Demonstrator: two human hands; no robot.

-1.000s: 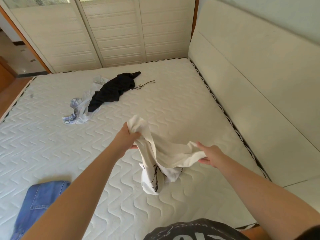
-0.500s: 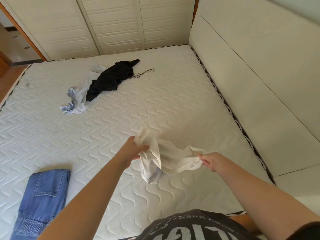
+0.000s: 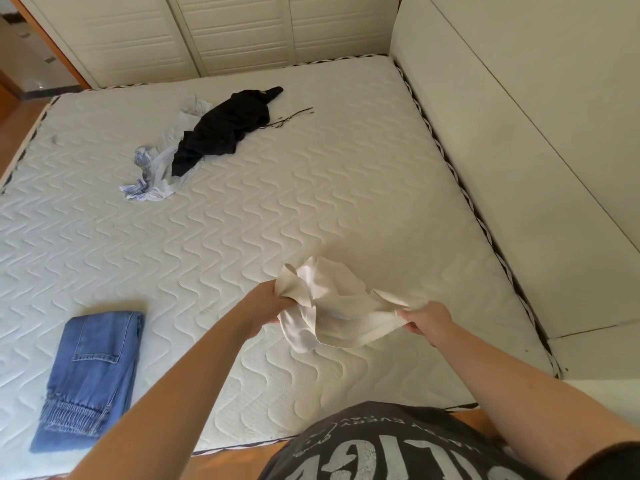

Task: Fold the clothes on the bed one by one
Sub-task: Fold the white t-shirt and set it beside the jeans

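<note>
White garment [image 3: 341, 313] bunched between both grips, long axis left-right; left hand [image 3: 273, 303] clenches one end, right hand [image 3: 427, 318] pinches the other; probably a shirt.

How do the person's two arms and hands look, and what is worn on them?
Both forearms are bare to above the elbow. The left hand and right hand wear no gloves, rings or watch that can be seen. A dark short sleeve shows on the right arm at the frame corner; the dark grey T-shirt carries white lettering.

I see both hands, left hand [image 3: 268, 303] and right hand [image 3: 427, 318], gripping the bunched cream garment [image 3: 337, 311] above the mattress [image 3: 311, 202].
</note>
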